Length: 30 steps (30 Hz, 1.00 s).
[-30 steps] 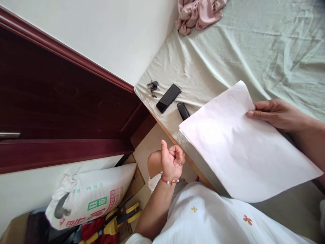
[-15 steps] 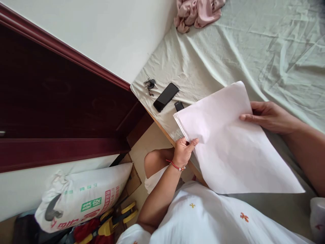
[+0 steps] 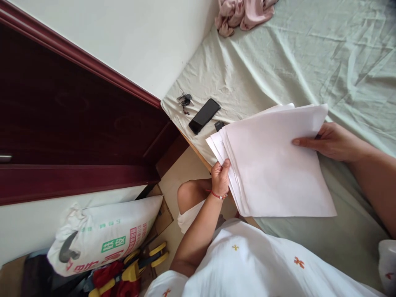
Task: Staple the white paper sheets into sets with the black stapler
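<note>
Several white paper sheets (image 3: pixel 278 165) are held between my two hands above the bed's near edge, their left edges fanned apart. My left hand (image 3: pixel 220 177), with a red string bracelet, pinches the left edge of the lower sheets, thumb on top. On the right, my right hand (image 3: pixel 332 142) grips the sheets' right edge, thumb on the top face and fingers underneath. A little printing shows on a lower sheet near my left thumb; the top sheet looks blank. Just beyond the papers' left corner lies a small black object (image 3: pixel 219 125), partly covered.
On the pale green bedsheet (image 3: pixel 262 74) lie a black phone (image 3: pixel 204 116), keys (image 3: pixel 185 99) and a crumpled pink cloth (image 3: pixel 246 16). A dark red wooden panel (image 3: pixel 77 103) stands at left. Below it are a white printed sack (image 3: pixel 117 227) and a yellow-and-black item (image 3: pixel 133 270).
The sheets have spread apart at the left and top edges, showing lower pages. The top sheets have shifted and turned flatter. My left hand has moved slightly up and left.
</note>
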{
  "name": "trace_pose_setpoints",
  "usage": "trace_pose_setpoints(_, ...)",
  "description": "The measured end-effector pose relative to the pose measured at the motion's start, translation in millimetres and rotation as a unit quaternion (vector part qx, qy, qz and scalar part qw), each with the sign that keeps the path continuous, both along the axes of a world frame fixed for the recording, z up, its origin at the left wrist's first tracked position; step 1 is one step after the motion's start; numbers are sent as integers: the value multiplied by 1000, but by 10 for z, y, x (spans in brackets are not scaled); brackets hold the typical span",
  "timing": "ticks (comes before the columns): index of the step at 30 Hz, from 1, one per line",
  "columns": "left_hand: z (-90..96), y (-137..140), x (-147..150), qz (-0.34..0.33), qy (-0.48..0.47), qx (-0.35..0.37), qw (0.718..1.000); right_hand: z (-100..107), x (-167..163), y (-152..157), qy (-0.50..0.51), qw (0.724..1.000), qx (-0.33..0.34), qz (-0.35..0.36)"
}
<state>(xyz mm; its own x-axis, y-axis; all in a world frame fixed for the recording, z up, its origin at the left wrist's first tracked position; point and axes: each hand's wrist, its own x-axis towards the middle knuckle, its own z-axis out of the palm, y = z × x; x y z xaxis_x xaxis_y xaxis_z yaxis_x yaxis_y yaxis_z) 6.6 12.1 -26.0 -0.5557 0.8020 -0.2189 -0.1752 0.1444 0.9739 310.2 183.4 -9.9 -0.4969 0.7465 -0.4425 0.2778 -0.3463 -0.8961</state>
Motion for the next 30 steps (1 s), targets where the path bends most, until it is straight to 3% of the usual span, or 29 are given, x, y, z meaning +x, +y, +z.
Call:
trace_pose_setpoints(7,-10,15,50,50,-6,12,999,11,-10,0,13,999,34,-5)
trace_pose_setpoints(14,41,4,65,6,-3,20,1000,18,-9,-9,5,1000,22,8)
trace_pose_setpoints(20,20,-14,52,13,14,19,1000,10,-71,-46,42,997,25,-52)
trace_pose_setpoints(30,-50,-15,23,23,52,19,998,-95,22,16,-57,996,70,-9)
